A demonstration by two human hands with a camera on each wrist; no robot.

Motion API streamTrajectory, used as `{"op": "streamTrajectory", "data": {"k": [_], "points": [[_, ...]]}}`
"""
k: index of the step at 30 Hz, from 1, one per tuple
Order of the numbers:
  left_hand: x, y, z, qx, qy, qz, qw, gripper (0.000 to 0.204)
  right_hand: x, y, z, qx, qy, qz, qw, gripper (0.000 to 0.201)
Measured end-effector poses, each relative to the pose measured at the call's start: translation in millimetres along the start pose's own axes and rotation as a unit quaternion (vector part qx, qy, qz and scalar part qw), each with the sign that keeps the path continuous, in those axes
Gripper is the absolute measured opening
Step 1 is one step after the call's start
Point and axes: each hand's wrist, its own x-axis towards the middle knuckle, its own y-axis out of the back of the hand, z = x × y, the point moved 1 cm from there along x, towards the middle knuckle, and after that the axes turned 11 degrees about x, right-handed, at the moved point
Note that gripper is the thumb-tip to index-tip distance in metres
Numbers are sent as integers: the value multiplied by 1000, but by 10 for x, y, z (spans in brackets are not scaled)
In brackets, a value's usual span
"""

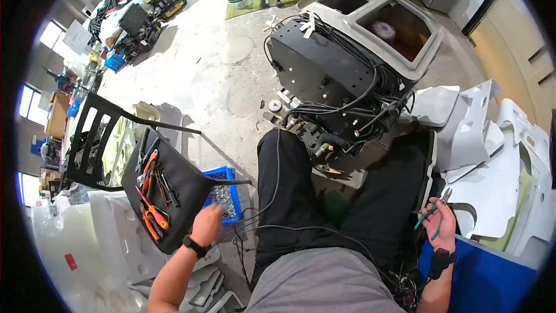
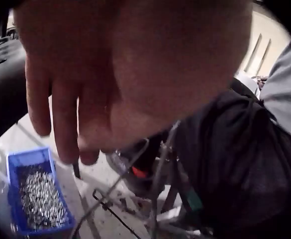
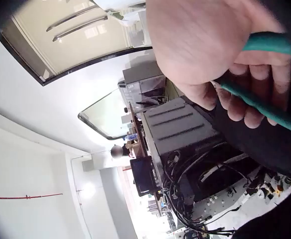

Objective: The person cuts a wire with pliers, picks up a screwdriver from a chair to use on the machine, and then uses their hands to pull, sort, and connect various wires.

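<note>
My right hand grips a pair of green-handled pliers beside the right thigh, metal jaws pointing up and away. In the right wrist view, fingers curl around the green handles. On the other side, my left hand hangs at the near edge of a blue bin filled with small metal pieces. Its fingers point down in the left wrist view, beside and above the bin, with nothing plainly held. Close by, a black chair seat carries screwdrivers and pliers, including an orange-and-yellow-handled screwdriver.
Ahead of the knees stands a black metal housing with bundled cables. A grey molded frame lies behind it. White panels and a blue box are at right. A loose cable crosses the legs.
</note>
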Motion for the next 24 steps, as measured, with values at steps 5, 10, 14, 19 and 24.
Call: {"op": "streamTrajectory", "data": {"k": [5, 10, 14, 19, 24], "points": [[764, 633, 747, -4, -116, 178, 977, 49, -140, -62, 45, 11, 8, 16, 1000, 22], [1248, 809, 948, 32, -300, 166, 939, 33, -178, -102, 116, 20, 1, 25, 1000, 21], [991, 922, 727, 75, -247, 109, 960, 16, -210, -25, 156, 36, -3, 20, 999, 24], [168, 405, 437, 19, -149, -127, 981, 28, -164, -100, 178, 46, -6, 27, 999, 24], [-68, 123, 319, -28, -194, -41, 980, 36, -105, -332, 86, 22, 0, -24, 999, 23]]}}
